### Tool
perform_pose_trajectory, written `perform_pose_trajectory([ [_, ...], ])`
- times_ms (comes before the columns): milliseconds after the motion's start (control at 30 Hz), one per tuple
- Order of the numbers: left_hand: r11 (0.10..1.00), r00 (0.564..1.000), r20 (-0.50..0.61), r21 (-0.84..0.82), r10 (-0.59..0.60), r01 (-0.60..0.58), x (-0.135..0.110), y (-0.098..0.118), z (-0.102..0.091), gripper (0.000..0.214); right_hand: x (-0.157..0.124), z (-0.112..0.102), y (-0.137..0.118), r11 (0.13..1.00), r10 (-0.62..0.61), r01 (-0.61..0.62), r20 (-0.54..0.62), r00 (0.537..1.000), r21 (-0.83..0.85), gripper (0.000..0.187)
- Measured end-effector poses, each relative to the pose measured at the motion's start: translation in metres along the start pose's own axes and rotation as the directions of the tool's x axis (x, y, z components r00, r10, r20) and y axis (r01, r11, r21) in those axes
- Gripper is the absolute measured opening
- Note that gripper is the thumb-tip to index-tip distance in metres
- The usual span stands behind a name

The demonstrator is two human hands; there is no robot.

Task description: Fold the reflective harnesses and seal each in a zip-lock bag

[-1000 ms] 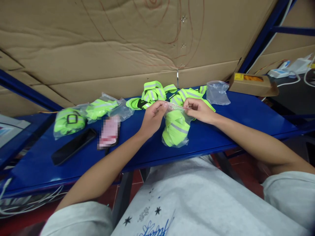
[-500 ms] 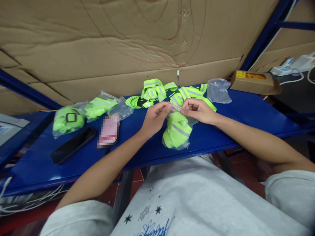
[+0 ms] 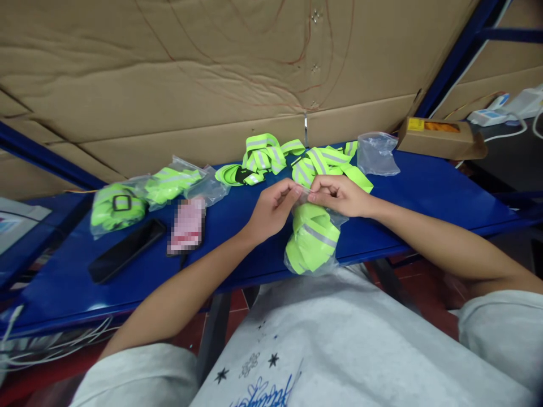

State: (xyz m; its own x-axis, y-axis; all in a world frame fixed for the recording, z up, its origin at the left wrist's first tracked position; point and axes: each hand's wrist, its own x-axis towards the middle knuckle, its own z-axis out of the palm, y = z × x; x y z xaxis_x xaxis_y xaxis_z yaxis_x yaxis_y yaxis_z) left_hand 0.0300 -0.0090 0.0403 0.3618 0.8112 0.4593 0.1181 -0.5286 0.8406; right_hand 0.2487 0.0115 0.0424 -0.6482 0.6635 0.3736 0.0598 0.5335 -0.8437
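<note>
Two hands meet at the mouth of one clear bag (image 3: 314, 237), which holds a lime-green strap (image 3: 307, 249) with a silver stripe. Your left hand (image 3: 274, 209) comes in from 8 o'clock and your right hand (image 3: 341, 195) from about 4. On each, thumb and forefinger pinch the gathered plastic at the bag's 12 o'clock end; the other fingers curl in.

What has changed: a second ago your fingers stood well apart along the opening, with plastic stretched between them; now the tips are almost touching. The bag has also come towards 6 o'clock, so its bottom overlaps the near edge of the blue surface (image 3: 445, 198). Whether it rests there or hangs, you cannot tell from this view.

For the work in hand, this suggests your attention is on the mouth, with the strap already inside. Whether the seal is closed is too small to judge.

From the bag, loose straps (image 3: 265, 155) lie at 11 o'clock, another bag (image 3: 377, 155) at 1, and a filled bag (image 3: 119, 212) between 9 and 10.
</note>
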Motion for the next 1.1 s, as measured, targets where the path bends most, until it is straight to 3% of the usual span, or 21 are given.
perform_pose_trajectory([
  [133,0.999,1.0,0.015,0.034,0.006,-0.006,-0.002,-0.002,0.0,0.041,0.001,0.001,0.002,0.987,-0.013,0.017,0.028,1.0,-0.162,0.043],
  [267,0.995,0.994,0.06,-0.011,-0.095,0.096,-0.002,-0.006,0.0,0.045,0.001,0.003,0.004,0.965,-0.048,0.041,-0.02,0.999,-0.261,0.041],
  [433,0.996,0.999,0.039,0.087,-0.032,0.028,-0.005,0.002,0.002,0.044,-0.002,0.007,0.0,0.985,0.021,-0.026,-0.034,0.999,-0.172,0.045],
  [567,0.996,1.0,-0.023,0.085,-0.009,0.011,-0.002,0.004,0.001,0.046,0.0,0.008,0.0,0.98,-0.02,0.001,-0.095,0.995,-0.197,0.049],
  [833,0.967,0.968,-0.098,-0.135,-0.231,0.217,0.007,-0.018,-0.007,0.053,0.004,-0.001,0.013,0.969,-0.055,-0.012,-0.265,0.963,-0.246,0.036],
  [967,0.988,0.985,-0.091,-0.05,-0.149,0.145,0.005,-0.011,-0.009,0.048,-0.002,0.005,0.011,0.972,-0.058,-0.007,-0.267,0.962,-0.236,0.032],
  [1100,0.997,0.989,-0.128,-0.002,-0.079,0.08,0.006,0.002,-0.013,0.049,0.0,0.012,0.005,0.987,-0.034,-0.017,-0.311,0.95,-0.158,0.039],
])
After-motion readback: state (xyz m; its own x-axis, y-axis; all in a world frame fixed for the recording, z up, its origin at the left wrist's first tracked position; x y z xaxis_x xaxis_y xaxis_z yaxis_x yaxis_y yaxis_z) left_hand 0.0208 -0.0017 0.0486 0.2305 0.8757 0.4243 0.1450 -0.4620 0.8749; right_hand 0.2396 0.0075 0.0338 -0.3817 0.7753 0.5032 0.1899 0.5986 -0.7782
